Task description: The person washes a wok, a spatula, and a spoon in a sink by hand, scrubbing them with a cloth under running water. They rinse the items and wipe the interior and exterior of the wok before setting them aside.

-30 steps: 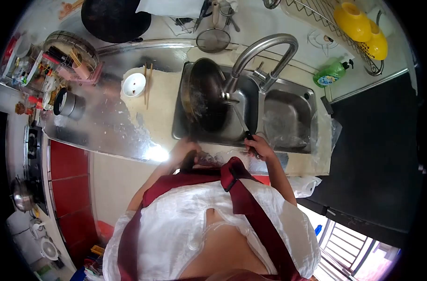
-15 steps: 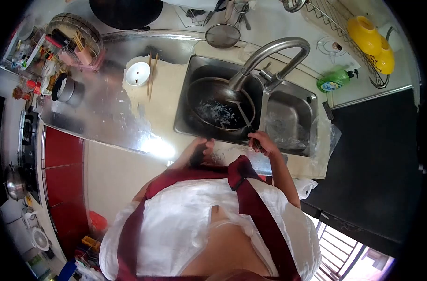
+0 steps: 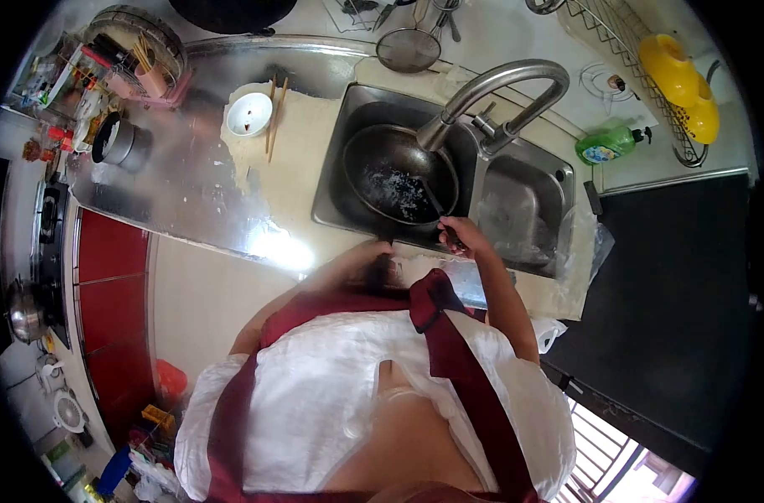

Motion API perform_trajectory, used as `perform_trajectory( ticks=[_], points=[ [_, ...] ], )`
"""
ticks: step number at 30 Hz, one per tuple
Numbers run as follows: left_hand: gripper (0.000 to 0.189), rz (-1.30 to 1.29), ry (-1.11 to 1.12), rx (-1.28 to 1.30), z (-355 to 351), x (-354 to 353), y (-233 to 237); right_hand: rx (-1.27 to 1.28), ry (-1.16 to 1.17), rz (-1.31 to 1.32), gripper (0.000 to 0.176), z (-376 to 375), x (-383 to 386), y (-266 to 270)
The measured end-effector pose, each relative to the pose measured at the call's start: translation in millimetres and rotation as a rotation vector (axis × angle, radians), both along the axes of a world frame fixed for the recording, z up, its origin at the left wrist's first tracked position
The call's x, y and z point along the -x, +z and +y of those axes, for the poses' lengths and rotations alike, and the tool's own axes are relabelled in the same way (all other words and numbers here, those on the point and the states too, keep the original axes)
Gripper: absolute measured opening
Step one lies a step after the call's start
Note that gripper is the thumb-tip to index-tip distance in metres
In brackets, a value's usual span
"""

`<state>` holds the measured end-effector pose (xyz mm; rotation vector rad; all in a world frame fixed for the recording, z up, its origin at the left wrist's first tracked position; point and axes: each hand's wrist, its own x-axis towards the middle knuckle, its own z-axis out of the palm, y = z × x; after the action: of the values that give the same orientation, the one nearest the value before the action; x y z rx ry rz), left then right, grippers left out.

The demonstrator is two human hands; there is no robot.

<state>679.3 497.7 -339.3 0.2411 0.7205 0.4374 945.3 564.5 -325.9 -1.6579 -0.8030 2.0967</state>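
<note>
A dark wok sits tilted in the left basin of the steel sink, with bubbly water and whitish bits pooled in it. My right hand is closed around the handle of a spatula, whose far end reaches into the wok. By the sink's front edge, my left hand has its fingers curled near a dark part; what they hold is mostly hidden. Above the wok's far rim hangs the spout of the tall faucet.
The right basin holds crumpled clear plastic. Left of the sink are a white bowl and chopsticks. A green soap bottle stands at the right, beneath a rack with yellow bowls. A pot stands farther left.
The wok now lies more steeply tilted, and the spatula has shifted slightly within it. My left hand has turned and moved slightly right and up. The view has shifted a little.
</note>
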Motion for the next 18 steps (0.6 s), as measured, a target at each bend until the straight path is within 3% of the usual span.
perform_trajectory(
  ticks=[2,4,7,10,15,18],
  points=[
    [0.025,0.087,-0.022,-0.051,2,-1,2,-0.011,0.008,0.008,0.028,3,1,1],
    [0.026,0.251,-0.118,-0.312,8,0,17,-0.018,0.015,0.015,0.029,3,1,-1],
    [0.027,0.259,-0.041,-0.162,9,-4,21,0.002,0.055,0.019,0.028,-1,6,-3],
    [0.023,0.277,0.039,-0.205,10,-14,5,-0.088,0.119,-0.129,0.031,-6,13,-7],
    [0.019,0.356,-0.011,-0.181,10,-14,-18,-0.208,0.245,-0.337,0.037,-14,25,-10],
    [0.018,0.399,-0.025,-0.183,8,-13,-23,-0.226,0.291,-0.331,0.043,-16,31,-2]
  ],
)
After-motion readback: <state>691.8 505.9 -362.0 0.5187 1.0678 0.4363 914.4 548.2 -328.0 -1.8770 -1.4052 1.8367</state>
